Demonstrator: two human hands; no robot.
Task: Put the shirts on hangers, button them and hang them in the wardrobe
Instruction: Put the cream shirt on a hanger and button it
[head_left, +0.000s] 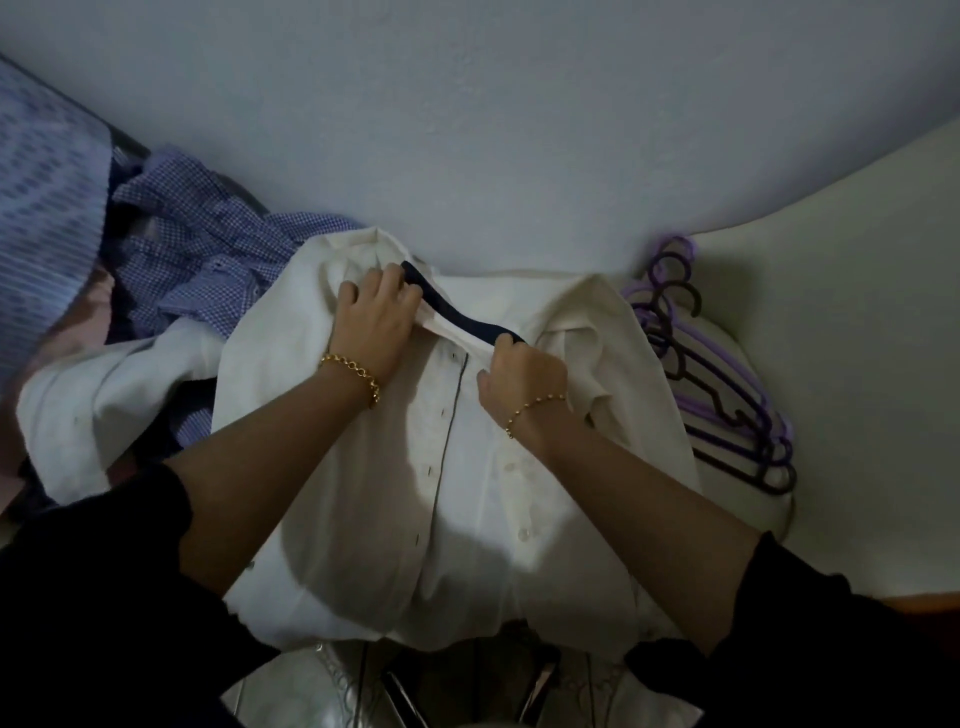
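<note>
Single head-worn wide-angle view, from above, facing forward and steeply down, close over left hand and right hand on a white shirt, pale wall across the top, edges bowed

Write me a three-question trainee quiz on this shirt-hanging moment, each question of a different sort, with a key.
1. True or false: the white shirt is already buttoned down the front.
2. Choose one. The spare hangers lie: A) to the left of the shirt; B) to the right of the shirt; C) on top of the shirt.
3. Fill the gap: the left hand and the right hand both grip the shirt at its ______, where the dark hanger shows.

Key: 1 false, since buttons and buttonholes lie apart; 2 B; 3 collar.
</note>
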